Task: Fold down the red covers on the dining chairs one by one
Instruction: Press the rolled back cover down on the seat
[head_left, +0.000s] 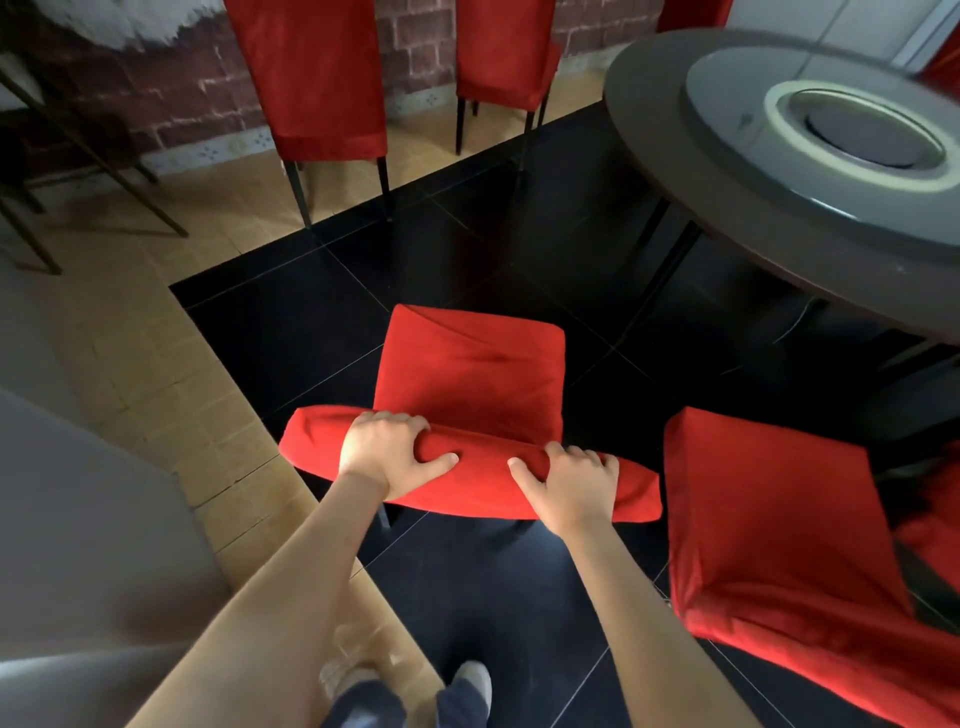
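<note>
A dining chair in a red cover (475, 384) stands right below me on the black floor, its seat pointing away from me. Both hands sit on the top of its backrest (631, 493). My left hand (387, 454) grips the left half, fingers curled over the far side and thumb on the near side. My right hand (571, 486) grips the right half the same way. The red fabric bunches under the fingers.
A second red-covered chair (769, 525) stands close on the right, its cover loose and creased. Two more red chairs (317, 78) (506, 52) stand by the brick wall at the back. A round dark table (685, 171) with a glass turntable fills the upper right.
</note>
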